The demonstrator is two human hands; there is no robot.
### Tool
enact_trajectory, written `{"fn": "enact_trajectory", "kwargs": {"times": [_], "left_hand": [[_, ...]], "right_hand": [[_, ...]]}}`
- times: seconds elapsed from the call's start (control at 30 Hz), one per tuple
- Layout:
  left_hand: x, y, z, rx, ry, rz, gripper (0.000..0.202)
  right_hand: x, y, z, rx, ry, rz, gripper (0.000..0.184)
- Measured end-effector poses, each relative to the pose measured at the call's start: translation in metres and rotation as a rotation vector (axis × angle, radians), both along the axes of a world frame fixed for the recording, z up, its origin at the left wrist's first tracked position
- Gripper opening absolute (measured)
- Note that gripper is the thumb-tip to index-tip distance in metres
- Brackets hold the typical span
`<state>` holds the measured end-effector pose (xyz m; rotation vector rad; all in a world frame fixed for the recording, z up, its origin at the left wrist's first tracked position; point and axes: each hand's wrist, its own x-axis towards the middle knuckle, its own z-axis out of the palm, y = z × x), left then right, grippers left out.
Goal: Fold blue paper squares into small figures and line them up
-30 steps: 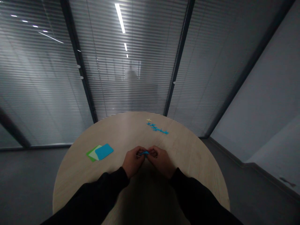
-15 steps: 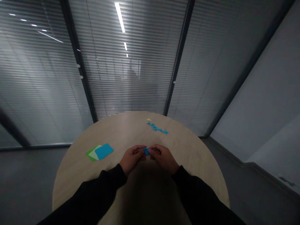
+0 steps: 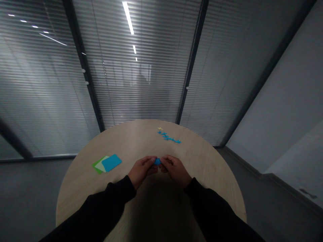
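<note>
Between my hands is a small piece of blue paper [image 3: 157, 161], seemingly folded; fingers cover both its ends. My left hand [image 3: 142, 169] pinches its left end with thumb and fingers. At the right end, my right hand [image 3: 174, 169] grips it the same way. Both hands are close together over the near middle of the round table. Beyond them lie several small blue folded paper pieces [image 3: 171, 138] with pointed ends, in a slanting line. A small yellow star-like piece [image 3: 160, 128] sits at the far end of that line.
On the left of the wooden table [image 3: 126, 137] are overlapping paper sheets: a blue sheet [image 3: 111, 163] on top, a pale green sheet [image 3: 101, 165] and a bright green sheet [image 3: 97, 167] beneath. Glass panels with blinds [image 3: 141, 97] stand behind the table, a wall [image 3: 285, 111] at right.
The fingers have shifted slightly on the blue paper, which now shows a more compact outline between them. Both hands stay in nearly the same place.
</note>
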<state>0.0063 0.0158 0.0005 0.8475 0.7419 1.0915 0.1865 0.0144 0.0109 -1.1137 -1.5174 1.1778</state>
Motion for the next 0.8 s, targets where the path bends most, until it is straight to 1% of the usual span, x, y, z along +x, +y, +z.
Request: {"fn": "enact_trajectory", "kwargs": {"times": [0.13, 0.23, 0.4, 0.6, 0.8], "left_hand": [[0.000, -0.001, 0.002, -0.034, -0.015, 0.005, 0.017], [0.001, 0.000, 0.001, -0.030, 0.002, -0.008, 0.018], [0.000, 0.001, -0.004, 0.011, 0.011, 0.005, 0.030], [-0.001, 0.001, -0.006, 0.037, -0.019, -0.050, 0.047], [-0.001, -0.003, -0.004, 0.061, -0.079, -0.031, 0.047]], "right_hand": [[-0.003, -0.001, -0.001, 0.015, 0.017, 0.012, 0.034], [-0.003, 0.000, -0.003, 0.028, 0.048, 0.020, 0.034], [-0.002, 0.004, -0.010, 0.061, 0.047, 0.041, 0.039], [-0.001, 0.005, -0.012, 0.083, 0.014, 0.045, 0.031], [-0.003, 0.004, -0.011, 0.109, -0.018, 0.039, 0.032]]}}
